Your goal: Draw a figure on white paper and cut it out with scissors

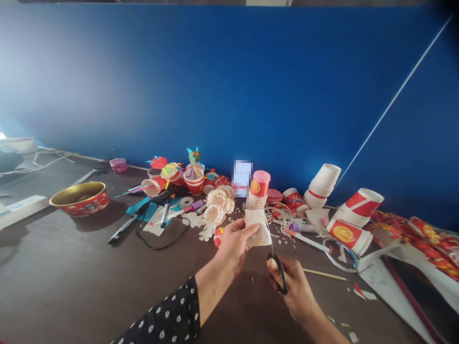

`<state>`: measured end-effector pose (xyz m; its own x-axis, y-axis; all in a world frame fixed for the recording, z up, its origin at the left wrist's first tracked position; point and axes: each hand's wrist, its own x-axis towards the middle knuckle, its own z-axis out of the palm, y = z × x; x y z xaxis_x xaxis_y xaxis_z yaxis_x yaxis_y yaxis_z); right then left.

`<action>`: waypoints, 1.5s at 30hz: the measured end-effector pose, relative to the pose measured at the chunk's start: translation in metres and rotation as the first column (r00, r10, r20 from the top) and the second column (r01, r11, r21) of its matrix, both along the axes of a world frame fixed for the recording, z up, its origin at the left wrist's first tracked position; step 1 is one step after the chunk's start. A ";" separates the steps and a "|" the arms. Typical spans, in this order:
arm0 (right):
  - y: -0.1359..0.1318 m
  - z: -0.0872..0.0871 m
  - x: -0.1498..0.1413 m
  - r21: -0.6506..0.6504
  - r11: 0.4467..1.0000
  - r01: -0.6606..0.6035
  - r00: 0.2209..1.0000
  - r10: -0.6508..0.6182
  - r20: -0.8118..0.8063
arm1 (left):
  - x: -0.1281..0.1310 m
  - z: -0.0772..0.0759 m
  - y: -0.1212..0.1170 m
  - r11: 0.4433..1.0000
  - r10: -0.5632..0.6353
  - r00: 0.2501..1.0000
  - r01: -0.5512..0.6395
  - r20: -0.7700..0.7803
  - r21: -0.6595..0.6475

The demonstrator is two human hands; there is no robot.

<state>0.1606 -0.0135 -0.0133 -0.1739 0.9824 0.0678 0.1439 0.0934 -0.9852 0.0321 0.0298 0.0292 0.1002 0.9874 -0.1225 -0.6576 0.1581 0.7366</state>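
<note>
A piece of white paper (258, 229) is pinched in my left hand (233, 243), thumb laid across its front. My right hand (292, 284) grips black-handled scissors (282, 275), with the thumb and fingers at the handle loops. Their blades point up at the lower right corner of the paper; whether they touch it or cut into it I cannot tell. Just behind the paper stands a stack of paper cups (260, 188) with a pink top. A red and yellow scrap (218, 236) is partly hidden by my left hand.
Decorated paper cups (194, 180), a cutter knife (124, 228) and a red bowl (81, 200) lie to the left. White cups (322, 185), a marker (308, 240), a wooden stick (324, 274) and a dark phone (423, 296) are on the right. A blue partition (229, 86) rises behind.
</note>
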 end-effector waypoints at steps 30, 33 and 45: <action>0.002 0.003 0.001 -0.079 0.997 0.009 0.994 -0.018 -0.110 | 0.004 -0.002 -0.005 0.999 -0.025 0.998 0.027 -0.056 0.032; 0.003 0.000 0.002 -0.076 0.997 0.010 0.992 -0.019 -0.125 | 0.004 -0.002 -0.006 0.999 -0.036 0.998 0.038 -0.051 0.039; 0.001 -0.005 0.003 -0.080 0.997 0.013 0.982 -0.028 -0.187 | 0.004 -0.001 -0.004 0.998 -0.047 0.998 0.049 -0.046 0.048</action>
<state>0.1640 -0.0122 -0.0181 -0.1454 0.9892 0.0203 -0.0433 0.0142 -0.9990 0.0358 0.0258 0.0286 0.1432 0.9865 -0.0795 -0.6164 0.1518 0.7727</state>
